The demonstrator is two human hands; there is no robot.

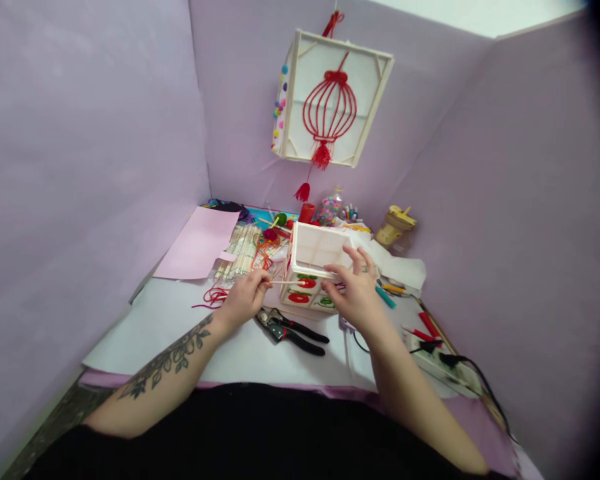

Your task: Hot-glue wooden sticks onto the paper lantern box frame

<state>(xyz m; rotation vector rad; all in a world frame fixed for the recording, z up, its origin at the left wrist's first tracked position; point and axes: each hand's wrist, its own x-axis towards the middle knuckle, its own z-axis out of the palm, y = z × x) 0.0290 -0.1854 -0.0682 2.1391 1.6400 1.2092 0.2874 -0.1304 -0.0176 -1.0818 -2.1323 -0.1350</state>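
The box (320,247) stands on the table (180,340) in front of the person, behind the pliers (291,331), its near side bearing red and green figures. Assessed by look, it is light, with a fairly stiff pale frame and thin, fragile panels; no sheen suggests slipperiness. The sound hold is on the frame edges or corners, clear of the panels, which could dent or tear. The stick (286,283) appears slim, nearly weightless and liable to snap; it is best taken near one end. Left hand (243,300): thumb and fingers together, pinching the stick's near end, its far end over the box's near side. Right hand (363,297): fingers curved and parted, at the box's near right edge; whether the fingertips touch it cannot be confirmed.
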